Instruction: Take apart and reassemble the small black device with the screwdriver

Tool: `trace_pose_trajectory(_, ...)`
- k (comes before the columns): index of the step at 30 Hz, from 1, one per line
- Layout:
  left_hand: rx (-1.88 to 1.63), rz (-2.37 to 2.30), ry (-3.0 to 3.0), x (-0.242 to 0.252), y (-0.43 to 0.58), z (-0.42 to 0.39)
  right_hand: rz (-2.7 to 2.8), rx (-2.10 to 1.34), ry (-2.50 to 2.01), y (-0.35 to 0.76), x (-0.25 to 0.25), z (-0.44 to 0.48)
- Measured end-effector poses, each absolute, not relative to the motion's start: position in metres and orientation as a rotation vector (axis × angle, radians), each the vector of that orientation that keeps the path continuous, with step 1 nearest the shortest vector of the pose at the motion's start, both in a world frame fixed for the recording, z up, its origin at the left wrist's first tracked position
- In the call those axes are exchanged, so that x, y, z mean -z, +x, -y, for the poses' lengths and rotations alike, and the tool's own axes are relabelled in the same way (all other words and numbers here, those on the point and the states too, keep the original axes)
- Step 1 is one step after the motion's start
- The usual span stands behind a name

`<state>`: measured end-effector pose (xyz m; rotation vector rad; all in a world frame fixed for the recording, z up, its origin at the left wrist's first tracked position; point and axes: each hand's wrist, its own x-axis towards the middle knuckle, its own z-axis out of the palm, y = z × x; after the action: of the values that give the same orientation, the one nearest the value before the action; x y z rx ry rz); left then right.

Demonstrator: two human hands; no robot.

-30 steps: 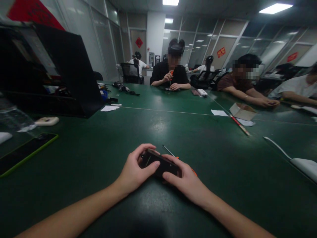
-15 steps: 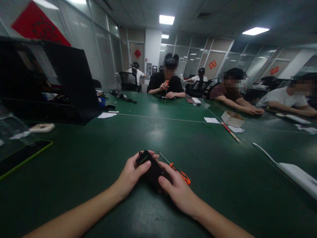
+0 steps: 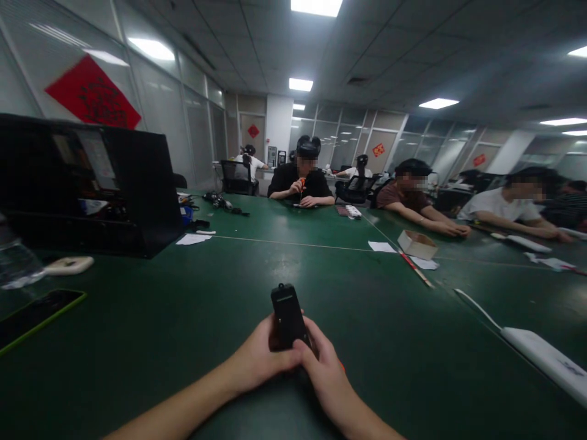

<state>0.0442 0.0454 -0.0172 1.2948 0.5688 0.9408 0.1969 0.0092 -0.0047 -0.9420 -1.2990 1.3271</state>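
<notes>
left hand (image 3: pixel 262 359), right hand (image 3: pixel 324 363), cupped around black box (image 3: pixel 288 315)

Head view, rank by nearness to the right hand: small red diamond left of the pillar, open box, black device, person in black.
1. Black device: touching the right hand.
2. Open box: ahead, right.
3. Person in black: opposite, farther.
4. Small red diamond: farthest back, left.

From my remote post I see an office: people (image 3: pixel 300 186) sit around a green desk (image 3: pixel 389 318), amid black chairs (image 3: pixel 236 178), glass partitions (image 3: pixel 158 101), ceiling light panels (image 3: pixel 300 85) and 2 computer towers (image 3: pixel 272 156).
</notes>
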Motion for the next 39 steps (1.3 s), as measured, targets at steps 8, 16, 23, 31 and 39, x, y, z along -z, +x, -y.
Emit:
trace_pose_trajectory(8, -0.872, -0.569, 1.304, 0.026, 0.048, -0.034, 1.388, -1.5, -0.928, 0.201, 0.006, -0.001)
trace_pose_trajectory(16, -0.833, -0.521, 1.399, 0.015, 0.039, -0.022, 1.487, -1.594, -0.812, 0.207, 0.004, -0.003)
trace_pose_trajectory(23, -0.872, -0.538, 1.467, 0.008, 0.037, -0.019, 1.568, -1.529, -0.812, 0.204, 0.002, -0.004)
trace_pose_trajectory(31, -0.807, -0.563, 1.429, 0.014, 0.042, -0.017, 1.431, -1.649, -0.823, 0.206, 0.001, 0.004)
trace_pose_trajectory(39, -0.799, -0.588, 1.517, 0.007, 0.04, -0.014, 1.509, -1.657, -0.855, 0.21, -0.001, 0.012)
